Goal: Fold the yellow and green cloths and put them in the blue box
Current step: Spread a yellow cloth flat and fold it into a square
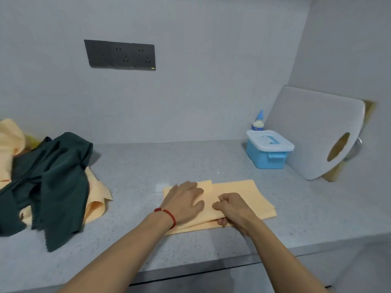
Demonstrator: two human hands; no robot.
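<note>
While the fold is under way: the yellow cloth lies flat on the tabletop, directly under both hands.
Long axis: it runs left to right across the front edge, so the next fold likely goes sideways.
Left hand: fingers straight, pressing the cloth's left half down.
Right hand: curled, pinching a cloth layer near the middle at its near edge.
Blue box: lid on, far right, nearer the right hand.
Green cloth: heaped at far left over more yellow fabric, nearer the left hand.
</note>
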